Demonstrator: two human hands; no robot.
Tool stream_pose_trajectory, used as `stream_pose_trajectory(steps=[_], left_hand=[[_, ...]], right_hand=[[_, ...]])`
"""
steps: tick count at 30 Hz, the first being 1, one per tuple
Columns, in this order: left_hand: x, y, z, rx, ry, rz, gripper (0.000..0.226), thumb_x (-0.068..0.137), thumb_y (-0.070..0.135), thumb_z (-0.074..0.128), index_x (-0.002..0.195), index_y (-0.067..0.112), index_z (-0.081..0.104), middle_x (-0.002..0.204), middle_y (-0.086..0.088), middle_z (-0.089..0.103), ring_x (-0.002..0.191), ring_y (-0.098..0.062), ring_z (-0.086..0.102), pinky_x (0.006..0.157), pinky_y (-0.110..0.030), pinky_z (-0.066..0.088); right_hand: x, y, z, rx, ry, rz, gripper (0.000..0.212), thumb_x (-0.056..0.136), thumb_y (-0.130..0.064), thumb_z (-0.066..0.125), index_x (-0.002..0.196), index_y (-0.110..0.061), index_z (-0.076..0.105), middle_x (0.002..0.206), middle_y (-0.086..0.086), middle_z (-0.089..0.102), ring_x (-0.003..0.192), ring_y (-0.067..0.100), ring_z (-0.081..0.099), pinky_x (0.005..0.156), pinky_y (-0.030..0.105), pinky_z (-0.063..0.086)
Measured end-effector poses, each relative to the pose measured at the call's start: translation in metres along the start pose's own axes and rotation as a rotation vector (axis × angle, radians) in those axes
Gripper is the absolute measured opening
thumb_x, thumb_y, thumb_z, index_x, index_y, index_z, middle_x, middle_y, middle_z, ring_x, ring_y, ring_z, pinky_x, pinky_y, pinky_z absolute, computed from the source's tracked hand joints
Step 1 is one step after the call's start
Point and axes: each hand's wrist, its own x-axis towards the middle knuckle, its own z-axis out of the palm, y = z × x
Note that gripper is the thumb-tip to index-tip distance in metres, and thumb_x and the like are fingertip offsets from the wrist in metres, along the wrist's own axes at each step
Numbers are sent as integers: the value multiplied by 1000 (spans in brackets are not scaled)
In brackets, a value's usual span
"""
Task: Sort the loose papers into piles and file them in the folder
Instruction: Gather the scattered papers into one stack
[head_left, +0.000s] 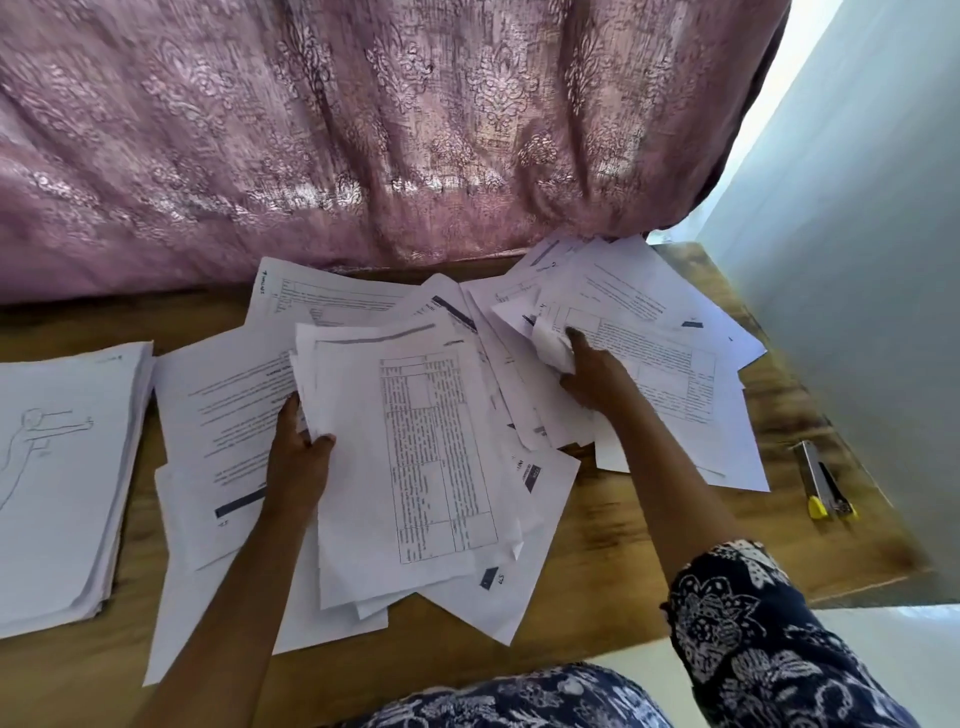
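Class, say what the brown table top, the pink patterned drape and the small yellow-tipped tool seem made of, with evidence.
Brown table top: wood or wood-look laminate, matt; streaky grain shows. Pink patterned drape: woven cloth with sheen; it hangs in folds. Small yellow-tipped tool: probably metal with plastic ends; its body glints silver.

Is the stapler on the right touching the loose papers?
Apart. The head view shows a strip of bare table between the stapler and the nearest sheet of the loose papers.
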Motion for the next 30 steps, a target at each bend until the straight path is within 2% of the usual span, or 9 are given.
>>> stream_pose_trajectory(steps=[3, 7, 10, 14, 18, 22, 24, 26, 30], left_hand=[[-6, -1, -7, -29, 18, -3, 56, 95, 0, 51, 145, 19, 36, 143, -9, 48, 126, -31, 48, 94, -34, 40], [-10, -4, -12, -117, -4, -10, 61, 92, 13, 62, 147, 18, 34, 136, -8, 52, 114, -25, 55, 86, -32, 47], [-12, -4, -16, -142, -26, -37, 81, 84, 9, 71, 150, 19, 27, 130, -1, 52, 109, -20, 56, 90, -35, 48], [-13, -4, -17, -66, 21, -12, 73, 87, 9, 68, 148, 17, 30, 138, -8, 51, 119, -27, 55, 97, -37, 44], [-13, -8, -17, -40, 56, 7, 54, 92, 13, 63, 142, 16, 41, 135, -12, 56, 118, -31, 57, 97, -41, 46], [-17, -12, -14, -99, 52, 1, 41, 93, 8, 60, 133, 10, 51, 130, -9, 60, 118, -27, 57, 99, -37, 46], [-19, -12, -12, -161, 30, -10, 43, 93, 5, 59, 135, 10, 51, 129, -9, 60, 117, -26, 57, 100, -37, 46], [-21, -10, -10, -204, 16, -13, 44, 94, 4, 57, 137, 12, 49, 131, -7, 59, 119, -25, 56, 100, -38, 46], [-29, 1, -13, -351, 10, 52, 34, 101, 25, 47, 135, 24, 47, 138, -7, 53, 124, -24, 52, 103, -36, 44]], right_hand=[[-6, 2, -7, 81, -117, -14, 84, 88, -14, 63, 153, -21, 10, 137, 19, 51, 118, 37, 53, 93, 39, 43], [-18, -3, -3, 70, -104, -12, 83, 87, -13, 64, 152, -21, 11, 132, 20, 54, 114, 37, 54, 90, 39, 44], [-25, -14, 4, -60, -18, -31, 75, 89, -11, 60, 151, -18, 19, 121, 22, 59, 105, 36, 58, 80, 35, 45], [-29, -31, 8, -116, 144, -22, 52, 91, -10, 52, 141, -12, 36, 111, 21, 63, 96, 36, 60, 70, 33, 42], [-41, -76, -7, 107, 80, -7, 48, 92, -18, 54, 135, -4, 39, 120, 25, 59, 107, 40, 57, 80, 36, 44], [-72, -146, 9, 362, -71, -57, 48, 94, -23, 53, 136, -5, 36, 126, 22, 56, 112, 39, 56, 86, 39, 46], [-75, -174, 30, 572, -162, -25, 56, 95, -27, 55, 142, -10, 30, 132, 22, 52, 115, 38, 55, 91, 43, 48], [-73, -197, 49, 773, -248, 45, 70, 94, -34, 58, 149, -18, 19, 138, 18, 47, 113, 34, 55, 86, 43, 53], [-72, -223, 67, 1005, -371, -7, 89, 88, -58, 53, 153, -30, -2, 158, 8, 20, 137, 35, 36, 98, 46, 47]])
